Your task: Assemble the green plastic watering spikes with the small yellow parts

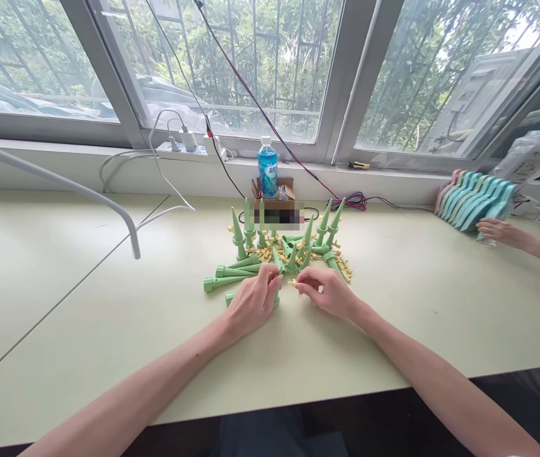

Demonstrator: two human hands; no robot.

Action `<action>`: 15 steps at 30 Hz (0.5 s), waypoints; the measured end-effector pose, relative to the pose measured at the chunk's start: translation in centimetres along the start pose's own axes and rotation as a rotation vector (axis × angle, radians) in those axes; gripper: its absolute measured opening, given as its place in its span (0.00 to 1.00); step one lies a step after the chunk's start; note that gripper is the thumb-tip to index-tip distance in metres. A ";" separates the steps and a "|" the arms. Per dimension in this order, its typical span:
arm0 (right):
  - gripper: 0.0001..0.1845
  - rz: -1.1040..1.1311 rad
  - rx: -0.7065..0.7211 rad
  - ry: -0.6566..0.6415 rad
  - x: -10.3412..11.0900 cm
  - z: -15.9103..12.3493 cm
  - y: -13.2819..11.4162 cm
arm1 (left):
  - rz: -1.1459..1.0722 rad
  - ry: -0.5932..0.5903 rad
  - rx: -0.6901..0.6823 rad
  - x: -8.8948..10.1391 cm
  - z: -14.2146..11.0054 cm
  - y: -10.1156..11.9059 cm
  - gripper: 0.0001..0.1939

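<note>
My left hand (255, 297) is closed around an upright green plastic watering spike (276, 299), most of it hidden by my fingers. Just to the right, my right hand (326, 292) pinches a small yellow plastic valve (291, 282) between thumb and fingertips, slightly apart from the spike. Beyond my hands, several green spikes stand point up, such as the spike (238, 236) at the left. More lie flat, like the spike (225, 282) beside my left hand. Loose yellow valves (344, 269) are heaped among them.
Behind the spikes, a blue drink bottle (267, 168) stands by a cardboard box (289, 189). At the right, another person's hand (499, 231) touches a row of pastel hangers (477, 200). A white bent tube (108, 198) crosses the left side. Coiled cable (353, 201) lies near the window.
</note>
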State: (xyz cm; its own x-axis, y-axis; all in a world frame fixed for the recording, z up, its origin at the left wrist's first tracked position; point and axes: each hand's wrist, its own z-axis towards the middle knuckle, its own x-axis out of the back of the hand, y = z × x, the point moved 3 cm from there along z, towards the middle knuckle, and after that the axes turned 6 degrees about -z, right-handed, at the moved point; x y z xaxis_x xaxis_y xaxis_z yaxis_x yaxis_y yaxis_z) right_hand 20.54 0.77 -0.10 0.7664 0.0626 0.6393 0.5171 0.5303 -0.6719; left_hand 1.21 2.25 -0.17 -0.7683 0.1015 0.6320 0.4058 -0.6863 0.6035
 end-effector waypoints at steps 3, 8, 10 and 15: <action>0.09 -0.002 0.004 0.025 -0.1 0.0 0.0 | 0.016 0.012 0.006 0.2 0.1 -0.3 0.05; 0.09 0.052 -0.007 0.130 0.0 0.1 -0.2 | 0.005 0.025 0.023 0.3 0.4 -0.6 0.04; 0.09 0.056 -0.010 0.173 0.0 0.1 -0.3 | -0.016 0.029 0.038 0.4 0.5 -0.5 0.04; 0.09 0.043 0.007 0.197 -0.1 0.0 -0.5 | -0.041 -0.008 0.029 0.4 0.6 -0.1 0.06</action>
State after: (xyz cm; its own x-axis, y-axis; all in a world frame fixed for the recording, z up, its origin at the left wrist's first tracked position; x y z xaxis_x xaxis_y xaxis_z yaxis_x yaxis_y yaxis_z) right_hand 20.17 0.48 0.16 0.8478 -0.0811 0.5241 0.4803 0.5366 -0.6938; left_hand 1.16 2.75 0.29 -0.7807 0.1354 0.6101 0.3882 -0.6600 0.6432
